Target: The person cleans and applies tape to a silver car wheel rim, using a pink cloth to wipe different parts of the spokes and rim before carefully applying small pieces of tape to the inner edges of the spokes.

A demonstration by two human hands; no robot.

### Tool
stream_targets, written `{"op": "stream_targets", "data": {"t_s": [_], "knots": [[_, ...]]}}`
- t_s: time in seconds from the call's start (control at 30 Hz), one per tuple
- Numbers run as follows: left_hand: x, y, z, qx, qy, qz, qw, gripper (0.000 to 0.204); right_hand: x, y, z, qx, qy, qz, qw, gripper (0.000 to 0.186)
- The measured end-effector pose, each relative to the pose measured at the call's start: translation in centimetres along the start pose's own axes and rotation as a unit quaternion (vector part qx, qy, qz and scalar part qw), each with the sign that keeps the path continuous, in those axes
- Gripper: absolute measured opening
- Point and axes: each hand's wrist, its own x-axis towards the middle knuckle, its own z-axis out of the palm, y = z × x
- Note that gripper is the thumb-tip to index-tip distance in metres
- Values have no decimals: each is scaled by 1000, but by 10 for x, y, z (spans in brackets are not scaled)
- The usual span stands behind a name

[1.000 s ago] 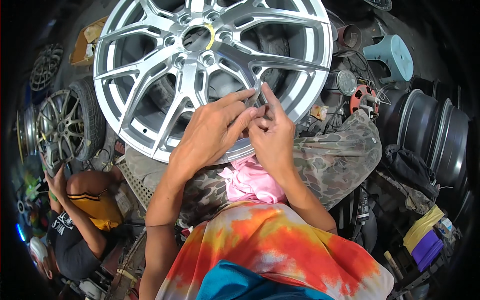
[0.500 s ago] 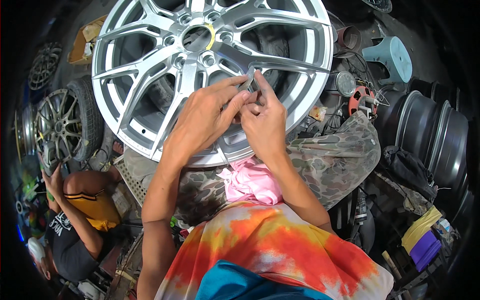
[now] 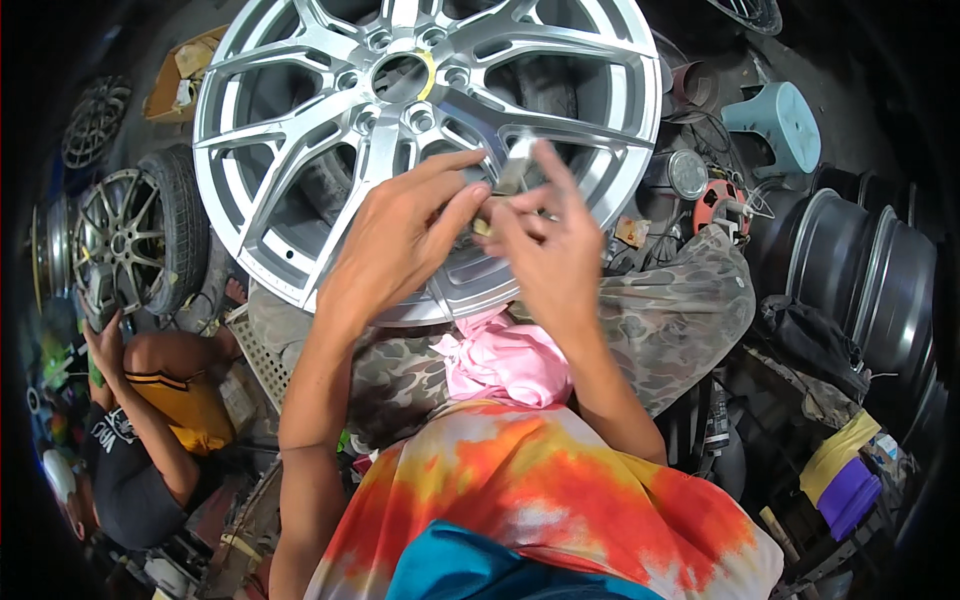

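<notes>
Smoothly branching silvery metal wheel

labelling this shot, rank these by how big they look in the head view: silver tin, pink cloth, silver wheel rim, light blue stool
1. Silver wheel rim
2. Pink cloth and light blue stool: too close to rank, and the cloth seems nearer the camera
3. Silver tin

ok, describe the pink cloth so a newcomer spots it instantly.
Find the big silver wheel rim at top centre. At its lower edge, a pink cloth lies bunched, with camouflage fabric on both sides. It's plain pink, unlike that fabric or the orange-red tie-dyed fabric below.
</notes>
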Motion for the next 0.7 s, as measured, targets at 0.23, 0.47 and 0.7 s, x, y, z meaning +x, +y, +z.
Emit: {"op": "stream_targets", "data": {"t_s": [0.23, 0.47, 0.7], "knots": [[-37, 8, -6, 18, 38, -29, 999, 13, 21, -53, -144, -174, 157, -176, 956, 57], [15, -6, 33, 176, 16, 182, 967, 29, 40, -62, -157, -168, 131, -182, 960, 49], [29, -12, 57, 386, -130, 184, 895, 41, 37, -57, -154, -132, 81, -207, 966, 46]]}}
